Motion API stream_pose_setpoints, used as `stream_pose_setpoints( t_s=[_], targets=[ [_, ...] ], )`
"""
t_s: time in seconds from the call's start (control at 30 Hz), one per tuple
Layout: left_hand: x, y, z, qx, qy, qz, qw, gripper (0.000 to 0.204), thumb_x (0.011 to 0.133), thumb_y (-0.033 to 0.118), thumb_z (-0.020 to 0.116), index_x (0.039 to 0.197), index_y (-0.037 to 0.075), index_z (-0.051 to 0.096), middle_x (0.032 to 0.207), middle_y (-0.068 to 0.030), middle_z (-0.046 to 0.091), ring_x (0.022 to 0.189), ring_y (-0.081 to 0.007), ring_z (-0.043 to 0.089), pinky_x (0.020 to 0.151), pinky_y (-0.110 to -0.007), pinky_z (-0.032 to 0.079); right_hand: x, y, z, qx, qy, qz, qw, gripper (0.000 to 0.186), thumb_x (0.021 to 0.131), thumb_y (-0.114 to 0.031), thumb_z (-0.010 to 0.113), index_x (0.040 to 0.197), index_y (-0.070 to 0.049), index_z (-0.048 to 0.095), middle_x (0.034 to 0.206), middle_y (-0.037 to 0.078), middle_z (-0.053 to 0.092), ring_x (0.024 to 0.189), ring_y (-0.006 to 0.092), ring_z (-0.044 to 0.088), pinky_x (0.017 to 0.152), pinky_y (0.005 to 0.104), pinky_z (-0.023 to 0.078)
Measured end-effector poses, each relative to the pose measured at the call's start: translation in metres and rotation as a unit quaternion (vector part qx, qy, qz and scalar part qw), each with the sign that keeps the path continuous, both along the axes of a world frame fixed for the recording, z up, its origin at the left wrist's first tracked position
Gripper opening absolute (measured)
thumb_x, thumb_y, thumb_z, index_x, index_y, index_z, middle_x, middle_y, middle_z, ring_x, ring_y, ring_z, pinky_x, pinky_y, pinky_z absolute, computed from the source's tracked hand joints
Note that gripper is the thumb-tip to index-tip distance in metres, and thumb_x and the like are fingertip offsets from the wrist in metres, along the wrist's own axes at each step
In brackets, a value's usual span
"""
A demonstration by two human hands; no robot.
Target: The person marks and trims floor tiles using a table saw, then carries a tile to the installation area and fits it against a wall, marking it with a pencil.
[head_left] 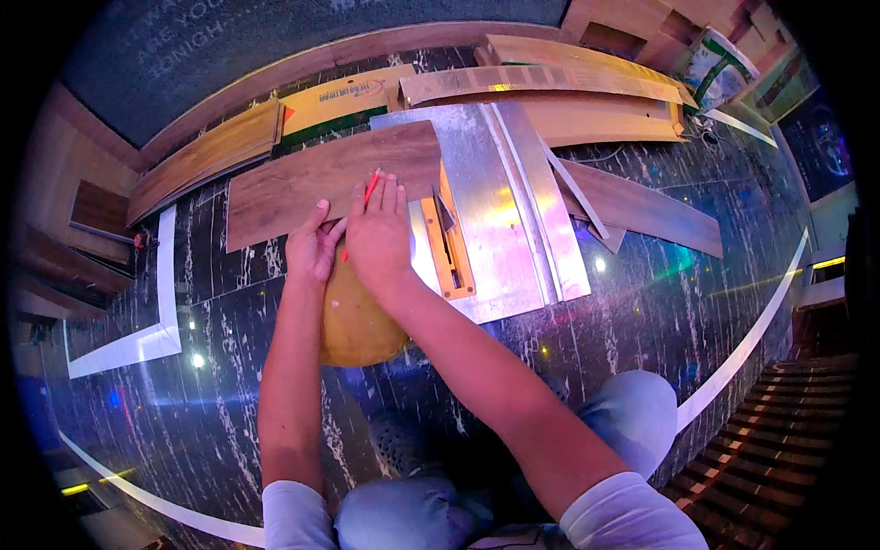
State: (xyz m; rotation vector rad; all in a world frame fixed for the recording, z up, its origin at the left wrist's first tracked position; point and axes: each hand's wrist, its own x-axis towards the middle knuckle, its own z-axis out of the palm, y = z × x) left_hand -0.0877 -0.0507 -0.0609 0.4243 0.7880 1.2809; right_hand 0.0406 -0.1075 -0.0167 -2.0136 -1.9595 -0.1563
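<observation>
A brown wood-grain plank [302, 192] lies tilted in front of me, its right end over the edge of a metal saw table [500, 220]. At its near edge, my left hand [310, 247] has its thumb on top and its other fingers partly hidden, gripping the plank. My right hand [379, 234] lies over the plank with its fingers stretched forward, close together. A slim red pencil [372, 187] runs along the inner side of that hand, held against it. Right of the hand, a dark blade [445, 211] stands in the saw's orange insert [448, 257].
Under my forearms sits a rounded yellow object [362, 321]. More planks [206, 165] and opened cardboard boxes [550, 115] lie at the back. Offcuts [651, 206] rest right of the saw on the dark marbled floor [229, 339]. A white bag [720, 69] stands at the far right.
</observation>
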Motion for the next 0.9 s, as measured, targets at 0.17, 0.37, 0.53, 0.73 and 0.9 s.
stream_pose_setpoints(
  t_s=[0.17,0.37,0.53,0.73,0.9],
  targets=[
    [-0.012,0.044,-0.006,-0.002,-0.001,0.014,1.000,0.041,0.096,0.001,0.068,0.134,-0.002,0.051,0.120,-0.0157,0.065,0.109,-0.0340,0.067,0.097,-0.053,0.059,-0.006,0.040,0.033,-0.058,0.000,0.020,0.998,0.046,0.093,-0.024,0.058,0.131,0.001,0.066,0.147,0.032,0.051,0.140,0.0429,0.047,0.115,0.0556,0.035],
    [-0.018,0.080,0.016,0.012,0.035,-0.023,0.999,0.037,0.097,0.004,0.067,0.131,-0.002,0.053,0.120,-0.0165,0.064,0.110,-0.0334,0.067,0.095,-0.050,0.060,0.086,0.132,0.095,-0.138,-0.025,0.135,0.981,0.033,0.095,-0.024,0.060,0.121,-0.010,0.072,0.107,0.015,0.076,0.105,0.0333,0.072,0.082,0.0512,0.056],
    [0.012,0.113,0.006,0.023,0.067,-0.099,0.993,0.033,0.096,0.006,0.069,0.126,-0.001,0.057,0.119,-0.0151,0.065,0.109,-0.0299,0.068,0.093,-0.047,0.062,0.216,0.175,0.035,-0.127,0.076,0.221,0.964,0.043,0.096,-0.031,0.065,0.131,-0.007,0.062,0.124,0.019,0.069,0.115,0.0396,0.065,0.097,0.0477,0.052],
    [0.030,0.164,0.008,0.072,0.202,-0.015,0.977,0.037,0.092,0.009,0.074,0.125,-0.002,0.059,0.120,-0.0145,0.068,0.108,-0.0287,0.068,0.093,-0.040,0.059,0.205,0.138,0.026,-0.047,0.030,0.160,0.985,0.050,0.097,-0.043,0.064,0.129,-0.006,0.063,0.133,0.017,0.065,0.131,0.0369,0.057,0.106,0.0471,0.047],
    [0.118,0.131,0.010,0.228,0.478,0.057,0.847,0.054,0.090,0.020,0.077,0.132,-0.006,0.055,0.120,-0.0196,0.070,0.110,-0.0351,0.068,0.098,-0.040,0.051,0.223,0.107,0.011,-0.013,0.005,0.070,0.997,0.051,0.096,-0.046,0.064,0.128,-0.006,0.063,0.137,0.022,0.061,0.138,0.0398,0.049,0.112,0.0475,0.042]
  ],
)
